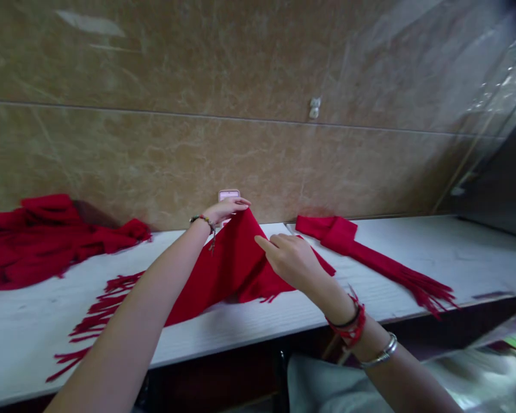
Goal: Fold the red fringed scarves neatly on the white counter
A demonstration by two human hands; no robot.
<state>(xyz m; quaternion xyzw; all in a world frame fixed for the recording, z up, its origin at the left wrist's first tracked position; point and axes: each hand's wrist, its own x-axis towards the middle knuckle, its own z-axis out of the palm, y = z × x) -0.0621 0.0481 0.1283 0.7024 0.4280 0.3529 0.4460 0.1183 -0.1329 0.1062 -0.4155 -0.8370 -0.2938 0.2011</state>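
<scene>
1. Step in hand, as I judge it: arranging the red fringed scarf [227, 269], centre frame, on the white counter [223, 330]. The next move seems to call for a firm grip and an even fold.
2. Left hand [227, 210]: fingers nearly closed, pinching the scarf's raised peak.
3. Right hand [290, 258]: half-curled at the scarf's right slope, index finger extended; cannot tell whether it grips.
4. Count: three red cloths (crumpled heap [34, 244] at left, centre scarf, narrow folded scarf [348, 244] at right); one phone [229, 195], upper centre, partly hidden.

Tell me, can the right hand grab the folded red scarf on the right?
Probably yes: the folded scarf lies just past the right hand, with only a bit of the middle scarf seen between them.
</scene>
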